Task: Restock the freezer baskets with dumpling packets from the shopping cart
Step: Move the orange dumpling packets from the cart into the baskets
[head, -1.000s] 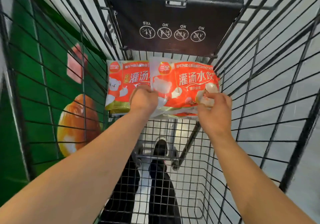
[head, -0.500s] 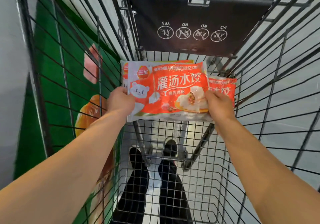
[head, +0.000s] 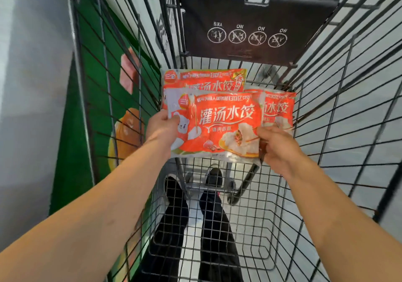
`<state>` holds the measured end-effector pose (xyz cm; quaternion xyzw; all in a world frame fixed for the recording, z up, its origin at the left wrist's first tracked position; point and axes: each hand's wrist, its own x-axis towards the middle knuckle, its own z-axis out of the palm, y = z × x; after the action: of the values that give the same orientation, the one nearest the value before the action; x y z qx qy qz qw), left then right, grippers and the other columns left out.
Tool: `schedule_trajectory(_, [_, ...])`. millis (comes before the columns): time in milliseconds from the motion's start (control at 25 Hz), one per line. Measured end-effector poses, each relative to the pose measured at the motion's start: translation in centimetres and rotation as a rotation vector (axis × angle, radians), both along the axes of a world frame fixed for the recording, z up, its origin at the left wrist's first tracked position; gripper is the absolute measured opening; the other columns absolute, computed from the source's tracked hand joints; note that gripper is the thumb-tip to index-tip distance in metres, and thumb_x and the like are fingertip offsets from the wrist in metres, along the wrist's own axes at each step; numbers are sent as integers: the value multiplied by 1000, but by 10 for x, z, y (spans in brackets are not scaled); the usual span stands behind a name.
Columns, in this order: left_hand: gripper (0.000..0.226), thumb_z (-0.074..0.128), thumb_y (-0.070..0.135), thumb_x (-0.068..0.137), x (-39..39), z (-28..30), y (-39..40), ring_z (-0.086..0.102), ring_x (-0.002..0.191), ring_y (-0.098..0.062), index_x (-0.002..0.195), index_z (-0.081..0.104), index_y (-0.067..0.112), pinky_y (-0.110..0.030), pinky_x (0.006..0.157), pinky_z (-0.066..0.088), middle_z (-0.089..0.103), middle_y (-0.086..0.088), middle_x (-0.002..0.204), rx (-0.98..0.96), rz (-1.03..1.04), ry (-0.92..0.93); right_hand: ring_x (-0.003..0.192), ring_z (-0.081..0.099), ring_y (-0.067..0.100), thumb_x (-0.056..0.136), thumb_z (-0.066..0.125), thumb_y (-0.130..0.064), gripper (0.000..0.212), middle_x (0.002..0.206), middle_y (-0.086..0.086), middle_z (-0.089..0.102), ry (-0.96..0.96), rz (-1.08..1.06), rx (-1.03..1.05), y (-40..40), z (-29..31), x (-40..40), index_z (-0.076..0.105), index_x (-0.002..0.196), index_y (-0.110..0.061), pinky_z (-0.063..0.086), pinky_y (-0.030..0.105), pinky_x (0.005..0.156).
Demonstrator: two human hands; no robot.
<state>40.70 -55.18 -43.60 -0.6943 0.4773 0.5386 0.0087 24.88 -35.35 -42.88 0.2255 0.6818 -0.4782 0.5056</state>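
Since the earlier frames, the front dumpling packet (head: 219,127) has risen off the two others at the frame's centre, leaving one packet (head: 204,79) behind and another (head: 277,109) to its right inside the shopping cart (head: 326,129). The left hand (head: 162,129) pinches its left edge; the right hand (head: 276,145) grips its right edge. The lift looks under way, with the freezer baskets out of view.
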Motion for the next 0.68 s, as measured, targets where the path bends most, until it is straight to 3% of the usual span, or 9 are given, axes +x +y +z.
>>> schedule_trajectory(120, [13, 61, 41, 73, 28, 25, 16, 57, 75, -19, 74, 60, 28, -49, 75, 55, 60, -3, 78, 39, 2, 42, 89, 70, 25, 94, 57, -9, 6, 97, 10, 73, -58, -42, -57, 20, 34, 23, 62, 98, -7, 57, 38, 75])
schedule_trajectory(240, [18, 63, 36, 77, 46, 74, 29, 60, 71, -26, 62, 59, 26, -40, 69, 51, 63, -10, 75, 21, 4, 145, 79, 64, 21, 95, 54, -10, 6, 90, 8, 68, 0, -89, -91, 35, 75, 35, 59, 95, -14, 53, 34, 71])
schedule_trajectory(360, [17, 65, 35, 76, 69, 120, 39, 70, 87, -40, 68, 62, 21, -56, 80, 57, 73, -18, 89, 39, -38, 241, 78, 67, 22, 95, 54, -11, 6, 86, 7, 70, 69, -129, -116, 50, 124, 50, 60, 94, -12, 57, 36, 70])
schedule_trajectory(520, [14, 67, 27, 86, 111, 186, 53, 72, 88, -31, 78, 66, 15, -56, 82, 57, 75, -7, 91, 50, 33, 316, 85, 68, 22, 95, 55, -21, 19, 98, 7, 69, 36, -63, -262, 76, 177, 91, 59, 110, -10, 55, 37, 78])
schedule_trajectory(600, [14, 65, 23, 91, 139, 209, 59, 72, 88, -33, 77, 65, 17, -57, 81, 57, 75, -9, 92, 26, 84, 322, 80, 67, 16, 97, 52, -20, 18, 96, 4, 69, 42, 1, -261, 82, 192, 112, 59, 111, -11, 55, 31, 69])
schedule_trajectory(680, [16, 65, 22, 91, 174, 224, 68, 72, 87, -36, 77, 64, 16, -60, 81, 57, 74, -15, 91, -4, 111, 334, 83, 66, 18, 98, 52, -15, 22, 100, 7, 70, 87, 62, -238, 83, 204, 134, 59, 117, -7, 55, 31, 69])
